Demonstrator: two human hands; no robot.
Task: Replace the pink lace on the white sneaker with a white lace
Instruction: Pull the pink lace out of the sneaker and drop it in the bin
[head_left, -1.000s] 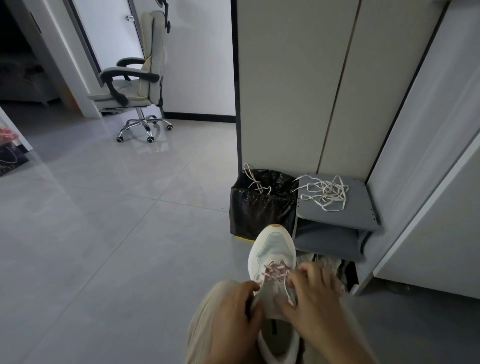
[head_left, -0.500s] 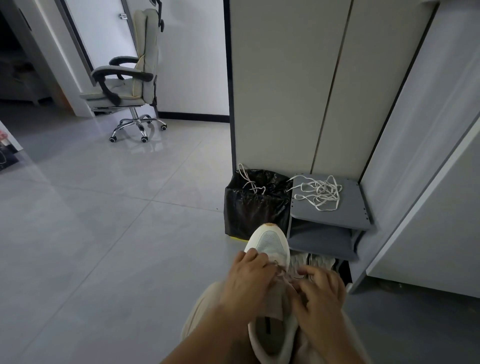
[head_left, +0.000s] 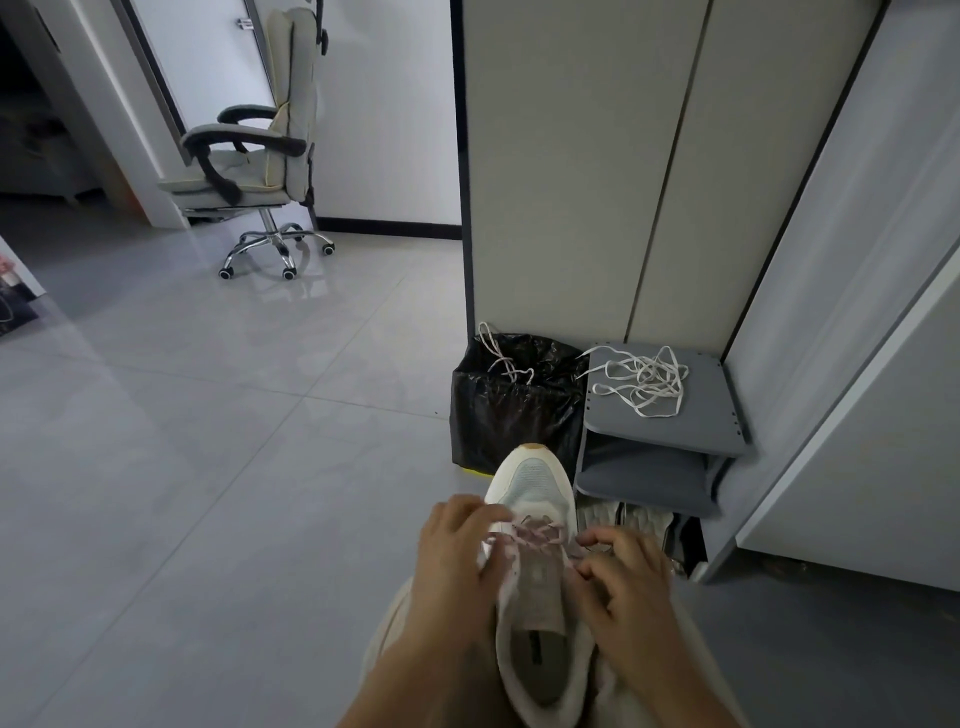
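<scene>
A white sneaker (head_left: 535, 483) lies on my lap with its toe pointing away from me. Its pink lace (head_left: 530, 535) still crosses the eyelets just behind the toe. My left hand (head_left: 457, 561) holds the shoe's left side, with its fingers curled over the lace rows. On the shoe's right side my right hand (head_left: 623, 587) pinches a bit of the pink lace with curled fingers. A loose tangle of white lace (head_left: 644, 382) lies on top of a small grey shelf (head_left: 722, 436) ahead.
A black bin bag (head_left: 509, 410) stands left of the shelf, with a lace (head_left: 501, 353) hanging over its rim. More shoes (head_left: 639, 525) sit under the shelf. Tall cabinet doors (head_left: 623, 156) rise behind it. An office chair (head_left: 254, 156) stands far left on the tiled floor.
My left hand has shifted from the shoe's tongue forward to the lace rows. My right hand has drawn back to the shoe's right side, uncovering the pink lace.
</scene>
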